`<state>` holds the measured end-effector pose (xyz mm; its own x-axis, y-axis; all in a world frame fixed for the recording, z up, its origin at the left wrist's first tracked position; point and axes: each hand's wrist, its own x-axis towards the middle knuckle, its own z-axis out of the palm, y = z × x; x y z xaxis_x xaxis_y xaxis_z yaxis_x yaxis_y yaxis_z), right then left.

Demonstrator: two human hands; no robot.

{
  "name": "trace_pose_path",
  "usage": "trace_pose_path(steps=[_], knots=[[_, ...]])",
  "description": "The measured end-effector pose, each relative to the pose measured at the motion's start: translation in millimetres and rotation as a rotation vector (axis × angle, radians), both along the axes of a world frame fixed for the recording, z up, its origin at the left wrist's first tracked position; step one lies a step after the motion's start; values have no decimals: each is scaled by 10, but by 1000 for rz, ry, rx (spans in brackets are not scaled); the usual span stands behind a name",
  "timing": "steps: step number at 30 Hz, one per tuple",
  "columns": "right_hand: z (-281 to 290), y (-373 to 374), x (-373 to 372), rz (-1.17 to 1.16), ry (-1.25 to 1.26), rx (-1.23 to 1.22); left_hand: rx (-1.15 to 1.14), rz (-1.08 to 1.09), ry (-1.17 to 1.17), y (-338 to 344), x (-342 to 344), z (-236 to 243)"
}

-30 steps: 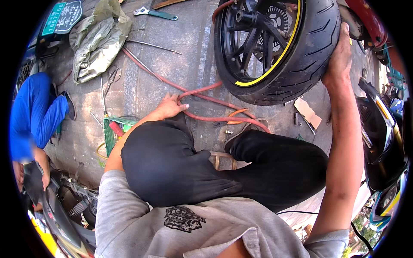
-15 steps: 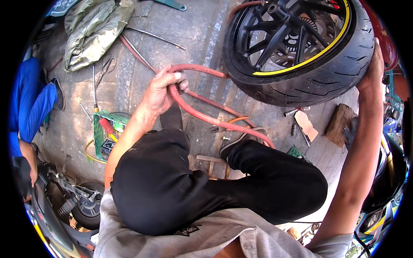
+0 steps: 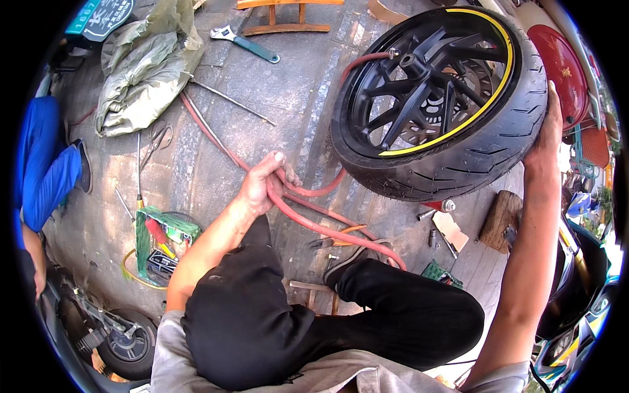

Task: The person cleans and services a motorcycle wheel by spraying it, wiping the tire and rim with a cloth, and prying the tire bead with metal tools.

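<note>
Red hose (image 3: pixel 327 232) in one hand, black wheel (image 3: pixel 440 108) against the other

One wheel, with one yellow rim stripe (image 3: pixel 473 121), was tilted ahead of the person's black trousers (image 3: pixel 406 314), right of the middle. Of two bare hands, the left hand (image 3: pixel 263 185) had its fingers curled around one bend of the hose. The right hand (image 3: pixel 545 134) lay against the outer right side of the tyre (image 3: pixel 458 171); whether its fingers were spread or pressed together could not be told. The hose ran to one metal fitting (image 3: pixel 394 54) beside the hub (image 3: pixel 411 63). On the floor (image 3: pixel 216 177) lay one adjustable wrench (image 3: pixel 252 48), one crumpled sheet (image 3: pixel 151 72), one cardboard piece (image 3: pixel 452 231) and one wooden block (image 3: pixel 501 221). One green box (image 3: pixel 141 245) at the left held one red-handled tool (image 3: pixel 156 230). Two wooden frames showed, one (image 3: pixel 285 28) at the view's top edge, one (image 3: pixel 311 286) between the legs. One co-worker (image 3: pixel 49 150) in blue was at far left
</note>
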<state>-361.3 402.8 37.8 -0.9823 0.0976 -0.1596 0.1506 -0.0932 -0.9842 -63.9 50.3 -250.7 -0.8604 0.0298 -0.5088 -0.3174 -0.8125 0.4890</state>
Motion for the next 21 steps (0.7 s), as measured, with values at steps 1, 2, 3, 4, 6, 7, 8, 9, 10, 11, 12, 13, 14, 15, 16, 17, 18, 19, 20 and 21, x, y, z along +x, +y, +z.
trace_pose_path(steps=[1,2,3,4,6,7,8,9,10,11,12,13,14,15,16,17,18,19,20,21], knots=[[-2,-32,20,7,-19,-1,-24,15,-80,-25,127,-177],[29,-68,-7,28,-58,55,-48,54,-179,-90,250,-395],[45,-80,-69,31,-86,78,-69,84,-275,-184,347,-641],[79,-42,-179,22,-107,108,-84,101,-362,-241,330,-691],[123,185,-413,123,-152,120,-167,245,-448,-450,354,-718],[125,209,-387,117,-185,117,-182,257,-349,-667,426,-605],[136,196,-367,117,-209,111,-187,342,-355,-816,455,-419],[129,216,-320,113,-239,108,-187,383,-330,-978,487,-252],[52,312,-233,123,-202,34,-244,430,-258,-1141,565,-102],[-46,287,-74,17,-187,47,-265,469,-204,-1221,588,139],[-98,341,25,3,-175,29,-262,474,-139,-1307,635,386],[-164,433,107,-18,-168,12,-308,438,10,-1356,686,673],[-252,652,130,-6,-148,-8,-371,396,170,-1301,692,996],[-339,851,149,6,-126,-29,-437,336,303,-1206,687,1315],[-413,880,215,5,-110,-47,-529,326,372,-1047,700,1607],[-436,835,264,-2,-123,-47,-667,237,492,-974,716,1855],[-435,766,329,-20,-132,-43,-704,158,579,-904,704,2039],[-383,707,382,-40,-135,-34,-731,81,674,-839,659,2189],[-400,681,422,-68,-131,-17,-725,46,700,-787,602,2281],[-379,650,465,-18,-127,-9,-729,25,739,-743,526,2390]])
